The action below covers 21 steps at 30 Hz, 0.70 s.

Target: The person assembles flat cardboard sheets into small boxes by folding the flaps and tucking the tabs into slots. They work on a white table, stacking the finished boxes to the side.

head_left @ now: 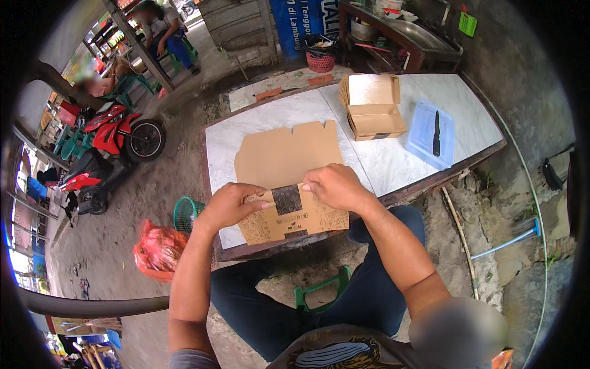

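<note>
A flat brown cardboard box blank [289, 150] lies on the white marble-patterned table, its near part printed with dark drawings and a black panel. My left hand [235, 206] pinches a fold of it left of the black panel, thumb on top. On the panel's other side my right hand [335, 187] grips the same fold between thumb and curled fingers. The far part of the blank is plain and lies flat, with notched edges. Beyond my right hand stands a stack of folded cardboard boxes [373, 114], the top one with its lid up.
Right of the boxes, a black-handled knife [437, 138] rests on a translucent blue plastic container lid [421, 144]. On the ground at left are a red plastic bag [161, 249] and a green basket [186, 214]. A red motorbike [110, 138] stands farther off, near two seated people.
</note>
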Each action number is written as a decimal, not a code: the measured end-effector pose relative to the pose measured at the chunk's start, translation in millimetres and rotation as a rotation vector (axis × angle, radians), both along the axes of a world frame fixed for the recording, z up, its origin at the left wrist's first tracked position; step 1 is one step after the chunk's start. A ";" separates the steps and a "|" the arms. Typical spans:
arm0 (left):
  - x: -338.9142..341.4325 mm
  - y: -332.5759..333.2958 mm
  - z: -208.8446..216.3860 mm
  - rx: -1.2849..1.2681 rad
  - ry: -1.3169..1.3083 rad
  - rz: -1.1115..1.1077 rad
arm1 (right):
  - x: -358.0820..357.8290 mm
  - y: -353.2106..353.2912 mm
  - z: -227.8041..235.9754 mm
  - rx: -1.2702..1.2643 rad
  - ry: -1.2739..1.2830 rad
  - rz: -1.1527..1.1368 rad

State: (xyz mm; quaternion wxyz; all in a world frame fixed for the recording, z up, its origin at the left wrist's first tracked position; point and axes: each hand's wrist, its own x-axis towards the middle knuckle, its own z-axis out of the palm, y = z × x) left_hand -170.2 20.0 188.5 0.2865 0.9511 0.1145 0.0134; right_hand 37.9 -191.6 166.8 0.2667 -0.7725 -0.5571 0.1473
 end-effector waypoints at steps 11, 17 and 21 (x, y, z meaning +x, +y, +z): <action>9.0 -7.7 -2.4 -0.163 -0.036 0.060 | 27.4 -19.2 -16.9 0.160 0.287 0.039; 5.1 -3.2 -8.6 -0.104 -0.075 0.024 | 26.2 -21.4 -11.8 0.163 0.316 -0.017; -2.2 2.7 -13.5 -0.079 -0.152 0.059 | 30.1 -23.6 -15.0 0.206 0.402 -0.041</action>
